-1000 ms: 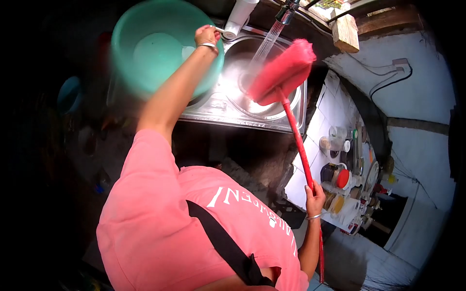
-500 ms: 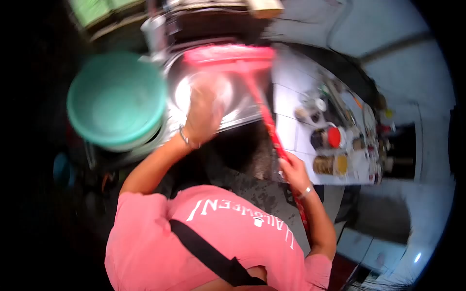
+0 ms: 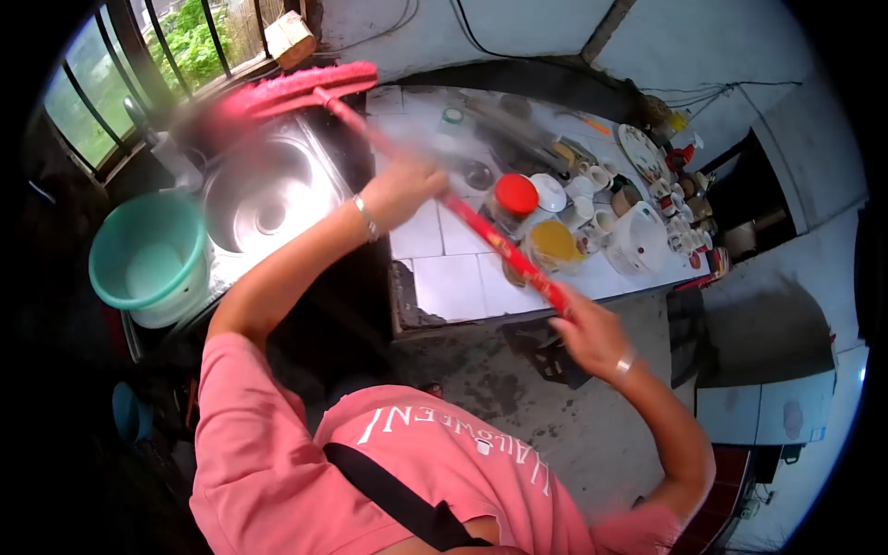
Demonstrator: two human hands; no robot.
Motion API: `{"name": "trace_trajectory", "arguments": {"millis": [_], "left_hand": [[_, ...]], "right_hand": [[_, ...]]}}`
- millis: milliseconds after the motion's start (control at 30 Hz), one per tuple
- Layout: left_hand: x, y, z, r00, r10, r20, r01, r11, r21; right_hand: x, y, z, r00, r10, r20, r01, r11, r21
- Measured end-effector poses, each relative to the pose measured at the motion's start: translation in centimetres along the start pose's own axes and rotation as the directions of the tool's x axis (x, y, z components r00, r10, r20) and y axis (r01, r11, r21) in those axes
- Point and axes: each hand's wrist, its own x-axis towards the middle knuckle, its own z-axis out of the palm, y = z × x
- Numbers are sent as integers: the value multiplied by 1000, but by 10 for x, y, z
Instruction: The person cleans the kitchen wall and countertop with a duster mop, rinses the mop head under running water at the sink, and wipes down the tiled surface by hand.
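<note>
A flat mop with a wide, fluffy pink head point(image 3: 305, 88) and a long red handle point(image 3: 499, 242) slants across the view. Its head is raised by the window, above the back of the steel sink point(image 3: 264, 194), and its left end is blurred. My left hand point(image 3: 404, 192) is closed around the upper handle, over the counter's near left part. Lower down, my right hand point(image 3: 592, 335) grips the handle near its end, in front of the counter's edge. A red-lidded jar point(image 3: 515, 196) and a yellow-lidded jar point(image 3: 553, 242) stand just beyond the handle.
A green basin point(image 3: 148, 250) stands left of the sink, near the faucet point(image 3: 171, 153). The white tiled counter point(image 3: 450, 287) holds cups, a white container point(image 3: 638, 238) and a plate point(image 3: 645, 153). Window bars point(image 3: 162, 46) edge the upper left; a stool point(image 3: 550, 356) stands below the counter.
My left hand has moved from over the sink onto the handle. The mop head has shifted left and up toward the window, and the handle tilts more. The view has turned rightward.
</note>
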Motion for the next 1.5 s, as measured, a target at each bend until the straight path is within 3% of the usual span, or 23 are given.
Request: {"name": "trace_trajectory", "arguments": {"millis": [67, 100, 133, 267, 367, 500, 600, 633, 733, 767, 833, 900, 1000, 1033, 1067, 1133, 1167, 1267, 1300, 1333, 1367, 1467, 1500], "left_hand": [[52, 6, 9, 1000, -29, -9, 29, 999, 22], [75, 8, 15, 1000, -23, -5, 23, 1000, 14], [96, 8, 24, 1000, -16, -3, 16, 1000, 7], [175, 19, 69, 997, -63, 54, 62, 998, 13], [239, 27, 118, 992, -115, 57, 110, 990, 84], [307, 23, 155, 964, -256, -65, 251, 965, -70], [362, 9, 191, 939, -335, -77, 325, 939, -112], [376, 7, 202, 922, -338, -191, 334, 941, -51], [427, -3, 250, 875, -463, -143, 458, 886, -67], [436, 7, 259, 891, -370, -264, 367, 928, -59], [462, 29, 280, 948, -232, -218, 201, 967, -156], [472, 50, 298, 936, -218, -278, 115, 932, -344], [482, 46, 317, 784, -346, -516, 8, 836, -548], [487, 28, 329, 815, -308, -492, -14, 837, -547], [494, 10, 349, 810, -346, -474, 35, 834, -550], [510, -11, 362, 872, -455, -178, 389, 867, -311], [514, -5, 354, 884, -416, -213, 329, 878, -347], [520, 55, 315, 886, -350, -304, 178, 863, -472], [525, 87, 308, 815, -355, -459, 77, 850, -521], [532, 119, 287, 809, -369, -457, 106, 857, -504], [541, 141, 269, 779, -296, -553, 18, 892, -452], [581, 141, 299, 843, -376, -385, 114, 824, -555], [588, 126, 324, 807, -362, -466, 76, 847, -526]], "right_hand": [[-54, 49, -60, 989, 138, -57, -141, 988, -59], [-78, 56, -90, 950, 299, -90, -310, 938, -155], [-107, 88, -107, 941, 271, -203, -313, 924, -218], [-177, 144, -160, 806, 499, -318, -576, 785, -230], [-206, 176, -181, 797, 444, -409, -571, 775, -271], [-206, 191, -219, 836, 321, -445, -460, 852, -251], [-177, 189, -249, 838, 344, -425, -494, 808, -322], [-164, 181, -261, 844, 351, -406, -512, 754, -412], [-122, 195, -285, 859, 316, -403, -502, 675, -541], [-101, 196, -287, 881, 270, -389, -462, 669, -582], [-49, 197, -281, 917, 182, -356, -383, 656, -650], [-12, 209, -287, 936, 191, -297, -350, 615, -706], [44, 211, -287, 929, 251, -273, -369, 551, -749], [58, 212, -286, 916, 287, -279, -394, 527, -753], [71, 222, -282, 927, 281, -247, -365, 537, -760], [99, 243, -277, 953, 245, -180, -289, 550, -784], [106, 232, -286, 892, 405, -200, -408, 532, -742], [68, 253, -342, 926, 320, -200, -367, 636, -679], [54, 257, -363, 927, 322, -192, -364, 650, -667], [44, 264, -381, 928, 323, -184, -361, 666, -653], [39, 274, -391, 940, 288, -182, -332, 662, -671], [64, 323, -387, 981, 160, -109, -189, 666, -722], [85, 325, -375, 929, 355, -106, -329, 661, -674]]}}
